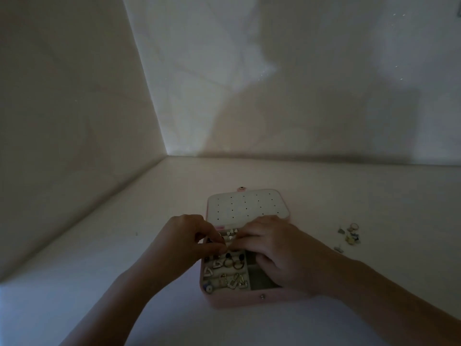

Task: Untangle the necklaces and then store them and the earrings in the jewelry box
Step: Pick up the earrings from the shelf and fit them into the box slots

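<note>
A pink jewelry box (pixel 237 299) lies open on the white table, its white lid panel (pixel 245 204) with small holes folded back. Several earrings (pixel 225 272) sit in the box's left slots; the grey right compartment (pixel 259 280) is partly hidden by my right hand. My left hand (pixel 182 239) and my right hand (pixel 279 248) meet over the box's upper rows, fingertips pinched together on a small silver earring (pixel 230 237). No necklace shows in the dim light.
A small pile of loose earrings and studs (pixel 349 236) lies on the table to the right of the box. Walls close the space at the left and the back, forming a corner.
</note>
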`<state>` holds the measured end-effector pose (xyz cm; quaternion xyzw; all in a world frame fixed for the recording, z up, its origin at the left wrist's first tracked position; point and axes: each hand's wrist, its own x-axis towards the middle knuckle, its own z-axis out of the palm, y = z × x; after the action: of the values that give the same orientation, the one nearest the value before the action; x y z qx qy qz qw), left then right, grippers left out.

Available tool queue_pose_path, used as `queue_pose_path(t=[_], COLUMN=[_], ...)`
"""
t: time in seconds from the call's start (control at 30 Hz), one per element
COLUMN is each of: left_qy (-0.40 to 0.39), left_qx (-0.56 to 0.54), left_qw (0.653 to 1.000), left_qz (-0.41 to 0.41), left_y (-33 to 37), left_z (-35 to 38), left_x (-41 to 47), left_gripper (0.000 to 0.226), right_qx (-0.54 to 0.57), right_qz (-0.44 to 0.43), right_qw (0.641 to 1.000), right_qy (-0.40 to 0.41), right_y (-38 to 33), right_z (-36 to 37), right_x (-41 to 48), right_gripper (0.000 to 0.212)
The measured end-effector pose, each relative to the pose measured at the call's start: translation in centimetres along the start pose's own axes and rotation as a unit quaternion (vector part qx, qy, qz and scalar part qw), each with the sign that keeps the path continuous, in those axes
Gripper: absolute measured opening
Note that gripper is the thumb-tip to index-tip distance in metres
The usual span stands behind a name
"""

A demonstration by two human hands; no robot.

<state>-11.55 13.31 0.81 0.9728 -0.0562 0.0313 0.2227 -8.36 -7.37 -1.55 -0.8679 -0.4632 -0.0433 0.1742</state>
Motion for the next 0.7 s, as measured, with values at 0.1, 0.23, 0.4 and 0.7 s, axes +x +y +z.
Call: queue_pose_path(t=[0.1, 0.23, 0.4, 0.7], left_qy=[-0.004, 0.002, 0.010, 0.100], left_qx=[-0.024, -0.039, -0.055, -0.115], left_qw=[1.000, 0.999, 0.998, 0.988], left_qz=[-0.001, 0.012, 0.023, 0.027], left_y=[-0.2, -0.3, -0.3, 0.5], left_z=[0.1, 0.2, 0.1, 0.2], left_x=[0.1, 0.1, 0.0, -0.5], left_gripper=[0.016, 0.019, 0.018, 0.010], right_qx=[0.008, -0.014, 0.036, 0.013], right_qz=[-0.003, -0.026, -0.031, 0.283], right_qw=[1.000, 0.999, 0.998, 0.958], right_qy=[-0.002, 0.011, 0.039, -0.040], right_y=[0.1, 0.3, 0.1, 5.9], right_z=[-0.1, 0.1, -0.4, -9.9], right_x=[-0.1, -0.2, -0.3, -6.3], right_gripper=[0.059, 0.048, 0.046, 0.017])
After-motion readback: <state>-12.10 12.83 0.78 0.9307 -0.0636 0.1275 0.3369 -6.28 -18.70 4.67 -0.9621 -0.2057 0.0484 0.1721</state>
